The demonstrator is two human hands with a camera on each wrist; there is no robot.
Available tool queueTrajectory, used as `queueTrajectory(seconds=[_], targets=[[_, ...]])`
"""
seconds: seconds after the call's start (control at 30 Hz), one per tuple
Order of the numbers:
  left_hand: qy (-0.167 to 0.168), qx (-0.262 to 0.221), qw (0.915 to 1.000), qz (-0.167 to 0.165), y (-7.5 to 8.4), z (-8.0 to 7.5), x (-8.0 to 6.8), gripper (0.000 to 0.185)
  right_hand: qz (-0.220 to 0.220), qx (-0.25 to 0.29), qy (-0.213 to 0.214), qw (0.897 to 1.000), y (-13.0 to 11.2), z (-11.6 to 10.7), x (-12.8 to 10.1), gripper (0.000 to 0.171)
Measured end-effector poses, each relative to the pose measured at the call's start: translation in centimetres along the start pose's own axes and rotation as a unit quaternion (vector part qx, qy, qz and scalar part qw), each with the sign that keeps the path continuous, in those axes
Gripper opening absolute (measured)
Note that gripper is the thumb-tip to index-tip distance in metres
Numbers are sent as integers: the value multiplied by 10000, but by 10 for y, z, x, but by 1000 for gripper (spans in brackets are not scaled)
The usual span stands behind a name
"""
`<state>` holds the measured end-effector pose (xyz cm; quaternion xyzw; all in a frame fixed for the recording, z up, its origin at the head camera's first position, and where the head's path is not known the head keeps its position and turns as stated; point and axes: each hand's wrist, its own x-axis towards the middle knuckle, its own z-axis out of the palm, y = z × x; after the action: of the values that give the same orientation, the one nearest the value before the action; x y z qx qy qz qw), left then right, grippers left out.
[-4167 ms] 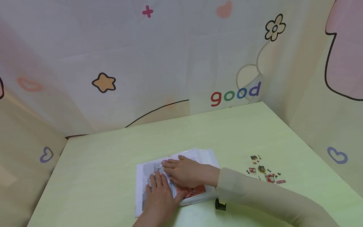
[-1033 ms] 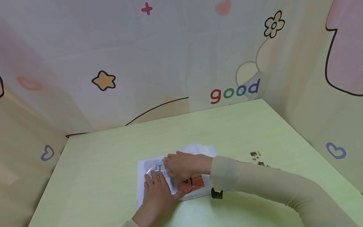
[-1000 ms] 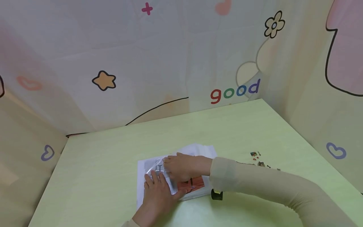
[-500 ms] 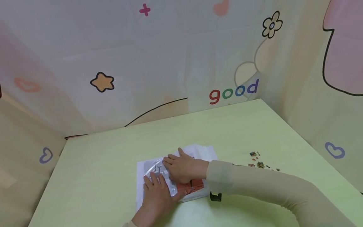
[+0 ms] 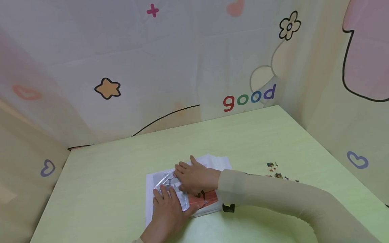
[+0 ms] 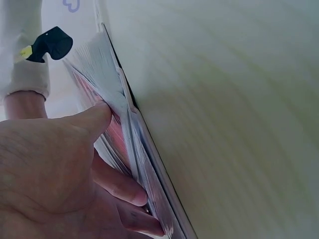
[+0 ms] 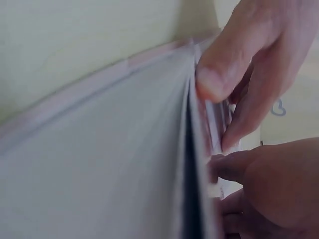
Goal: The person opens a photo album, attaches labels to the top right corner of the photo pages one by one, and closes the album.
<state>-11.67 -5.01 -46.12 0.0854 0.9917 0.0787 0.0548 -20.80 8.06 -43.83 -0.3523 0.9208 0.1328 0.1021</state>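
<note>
head view: two hands on a booklet with a clear film sheet

head view shows a white booklet (image 5: pixel 185 189) lying flat near the 6 o'clock edge of a pale green table (image 5: pixel 121 175). the left hand (image 5: pixel 168 211) comes in from 6 o'clock and rests flat on the booklet, fingers straight, pressing a clear film sheet (image 5: pixel 171 182) down onto the page. the right hand (image 5: pixel 194 175) reaches in from 3 o'clock in a beige sleeve (image 5: pixel 273 199); its curled fingertips pinch the film's edge, thumb raised. a small black clip (image 5: pixel 228 208) sits on the table just beside the booklet at its 4 o'clock corner. small coloured stickers (image 5: pixel 275 170) lie scattered well apart toward 3 o'clock. patterned cloth walls (image 5: pixel 182 60) surround the table.
</note>
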Motion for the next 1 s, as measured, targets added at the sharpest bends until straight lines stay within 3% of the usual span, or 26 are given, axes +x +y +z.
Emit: queueTrajectory(seconds=[0.1, 0.23, 0.4, 0.6, 0.77, 1.0], targets=[[13, -19, 10000, -9, -1, 1, 0, 112, 35, 170, -25, 9998, 3, 1, 5, 68], [131, 27, 9999, 26, -1, 1, -1, 112, -37, 797, -97, 9968, 11, -2, 6, 68], [213, 70, 9997, 67, 0, 1, 0, 112, -117, 1224, 97, 9924, 17, -11, -3, 65], [198, -4, 9997, 113, -3, 1, -1, 112, -224, 836, 76, 9962, -1, -22, -20, 60], [455, -94, 9985, 296, -3, 3, -2, 110, -224, 235, -176, 9993, -18, -14, -26, 59], [380, -52, 9990, 246, -4, 3, 0, 110, -183, -268, -120, 9994, -23, -9, -27, 59]])
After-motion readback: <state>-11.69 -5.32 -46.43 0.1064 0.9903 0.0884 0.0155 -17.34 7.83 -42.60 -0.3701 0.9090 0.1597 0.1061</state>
